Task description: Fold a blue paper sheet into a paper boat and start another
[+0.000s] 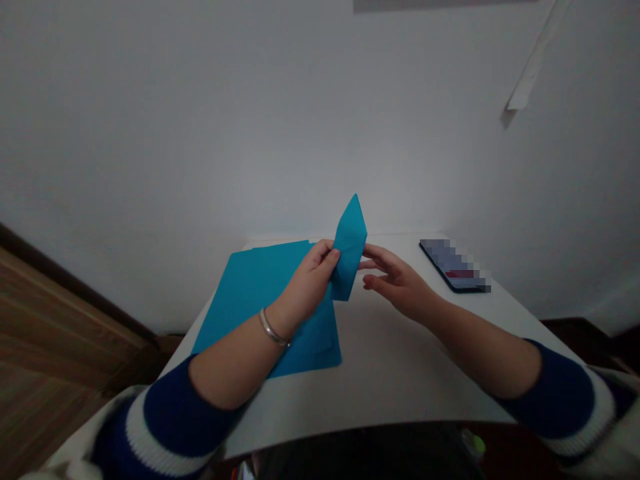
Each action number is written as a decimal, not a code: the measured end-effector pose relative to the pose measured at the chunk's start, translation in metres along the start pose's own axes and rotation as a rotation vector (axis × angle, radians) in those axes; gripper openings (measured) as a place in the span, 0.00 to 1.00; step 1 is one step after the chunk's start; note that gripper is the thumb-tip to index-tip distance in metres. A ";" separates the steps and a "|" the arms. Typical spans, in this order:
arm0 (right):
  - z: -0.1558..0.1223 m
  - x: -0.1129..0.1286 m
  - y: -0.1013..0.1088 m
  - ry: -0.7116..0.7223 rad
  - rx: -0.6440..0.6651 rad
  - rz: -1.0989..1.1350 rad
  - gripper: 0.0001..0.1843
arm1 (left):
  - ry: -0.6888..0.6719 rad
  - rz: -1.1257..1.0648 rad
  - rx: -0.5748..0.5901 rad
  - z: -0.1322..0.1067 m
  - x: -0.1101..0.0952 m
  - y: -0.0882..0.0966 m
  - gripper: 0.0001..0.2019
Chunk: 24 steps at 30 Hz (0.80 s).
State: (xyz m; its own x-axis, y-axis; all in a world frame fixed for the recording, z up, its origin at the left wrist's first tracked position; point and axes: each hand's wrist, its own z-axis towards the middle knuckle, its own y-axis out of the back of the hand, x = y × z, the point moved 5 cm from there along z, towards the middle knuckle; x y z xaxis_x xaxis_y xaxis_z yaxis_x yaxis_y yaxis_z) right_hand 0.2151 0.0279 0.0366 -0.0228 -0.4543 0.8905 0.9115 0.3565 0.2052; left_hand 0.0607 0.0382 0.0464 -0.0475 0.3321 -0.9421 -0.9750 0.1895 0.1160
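Head view: a narrow, pointed piece of folded blue paper (352, 230) is held up, point uppermost and slightly tilted, above the white table (395, 380), near the right edge of the flat, overlapping blue paper sheets (267, 283). The left hand (313, 275) pinches its left side, thumb on the near face; the right hand (403, 283) is loosely spread, fingertips at the opposite edge, their contact partly hidden. Good handling probably calls for a light, steady pinch that aligns the layers without denting them, and for even fingertip pressure along each crease. A dark-edged rectangular phone (445, 263) lies well apart, at right.
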 end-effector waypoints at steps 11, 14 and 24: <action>0.007 0.003 -0.013 -0.101 -0.103 0.135 0.27 | -0.128 0.235 -0.103 -0.002 -0.005 0.001 0.20; 0.008 0.005 -0.014 -0.090 -0.107 0.151 0.28 | -0.327 0.450 -0.042 -0.006 -0.017 -0.003 0.19; 0.006 0.006 -0.007 -0.006 -0.167 0.048 0.27 | -0.461 0.420 0.035 -0.013 -0.022 -0.011 0.31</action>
State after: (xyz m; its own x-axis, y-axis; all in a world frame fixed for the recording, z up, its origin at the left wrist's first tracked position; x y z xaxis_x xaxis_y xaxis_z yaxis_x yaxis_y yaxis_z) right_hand 0.2062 0.0279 0.0435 0.0202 -0.4352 0.9001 0.9671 0.2369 0.0929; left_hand 0.0701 0.0172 0.0617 -0.3195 0.7481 -0.5816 -0.8852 -0.0167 0.4648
